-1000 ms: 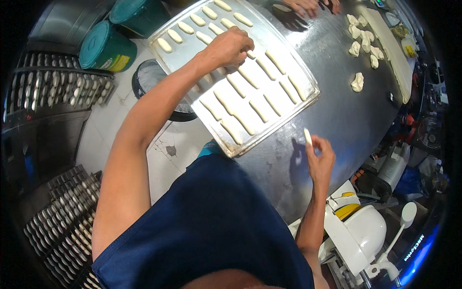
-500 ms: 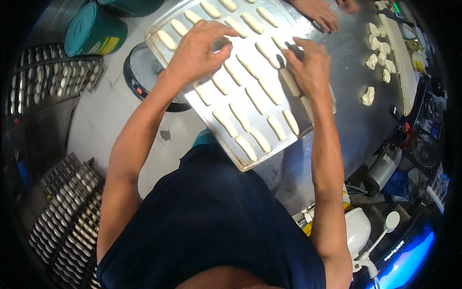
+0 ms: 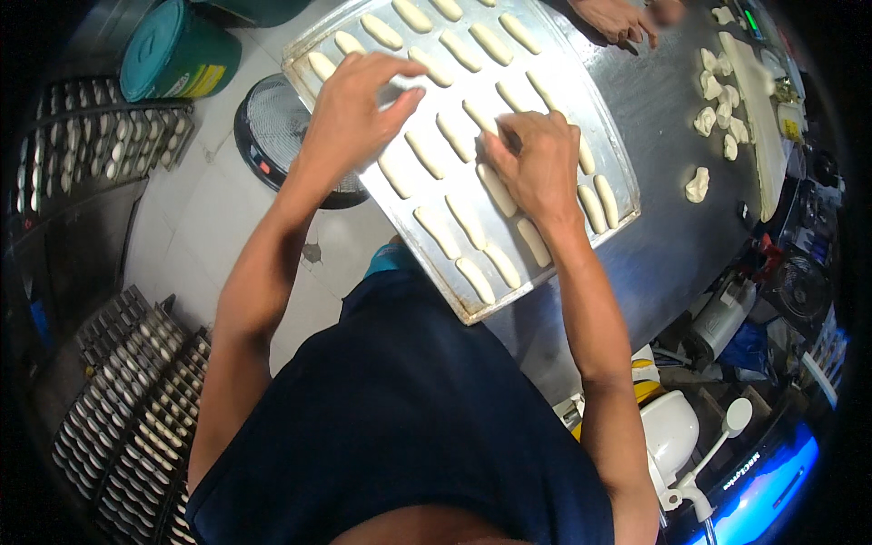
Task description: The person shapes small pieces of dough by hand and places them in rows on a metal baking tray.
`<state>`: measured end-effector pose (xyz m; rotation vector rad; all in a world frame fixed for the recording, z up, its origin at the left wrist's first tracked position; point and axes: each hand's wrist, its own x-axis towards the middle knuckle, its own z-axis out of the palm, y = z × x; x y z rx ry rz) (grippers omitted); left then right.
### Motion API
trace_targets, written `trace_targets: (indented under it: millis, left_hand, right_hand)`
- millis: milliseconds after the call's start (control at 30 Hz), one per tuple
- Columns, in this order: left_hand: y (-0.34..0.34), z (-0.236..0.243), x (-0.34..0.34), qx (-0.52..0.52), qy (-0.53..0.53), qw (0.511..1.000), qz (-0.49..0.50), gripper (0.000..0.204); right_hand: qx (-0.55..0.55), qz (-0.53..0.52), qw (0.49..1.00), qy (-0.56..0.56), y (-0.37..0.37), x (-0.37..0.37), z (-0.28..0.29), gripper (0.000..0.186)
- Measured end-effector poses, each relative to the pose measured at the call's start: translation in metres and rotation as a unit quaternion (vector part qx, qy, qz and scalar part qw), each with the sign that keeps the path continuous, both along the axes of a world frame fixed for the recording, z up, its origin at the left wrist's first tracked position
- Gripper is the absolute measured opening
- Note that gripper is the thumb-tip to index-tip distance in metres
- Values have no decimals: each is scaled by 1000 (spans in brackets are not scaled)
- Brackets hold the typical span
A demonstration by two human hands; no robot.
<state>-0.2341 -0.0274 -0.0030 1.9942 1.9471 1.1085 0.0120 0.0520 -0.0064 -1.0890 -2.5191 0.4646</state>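
Observation:
A metal baking tray (image 3: 405, 214) holds rows of pale finger-shaped dough rolls (image 3: 466, 223). My left hand (image 3: 352, 111) hovers over the tray's left side, thumb and forefinger spread apart with a gap between them, close to a dough roll (image 3: 431, 66). Over the middle of the tray, my right hand (image 3: 540, 165) is closed, its fingers curled in and bunched. Its fingertips reach the end of one dough roll (image 3: 479, 115), and another dough roll (image 3: 496, 190) lies partly beneath the hand. What the right fingers hold, if anything, is hidden.
The tray rests on a dark metal table (image 3: 649, 136) and overhangs its left edge. Dough lumps (image 3: 698, 184) and a long dough strip (image 3: 756, 127) lie to the right. Another person's hand (image 3: 618, 20) is at the far side. A floor fan (image 3: 272, 127), green bucket (image 3: 154, 64) and loaded racks (image 3: 127, 418) stand left.
My right hand has moved left and nearer me, from the tray's right side to its middle. The tray has shifted slightly right. My left hand stays over the left side, slightly lower.

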Motion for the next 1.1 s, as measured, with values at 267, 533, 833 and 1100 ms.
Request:
trace_targets:
  millis: [267, 533, 833, 1100]
  left_hand:
    - [-76, 62, 91, -274, -529, 626, -503, 33]
    - [-87, 75, 156, -396, -463, 475, -635, 22]
    - [-102, 84, 212, -461, -472, 498, -563, 25]
    - [-89, 90, 253, -419, -388, 618, -540, 22]
  right_hand:
    - [18, -177, 970, 167, -3, 103, 10, 21]
    - [29, -395, 909, 130, -52, 277, -76, 25]
    - [60, -435, 898, 21, 39, 343, -113, 68]
    - [-133, -480, 867, 6, 203, 365, -69, 68]
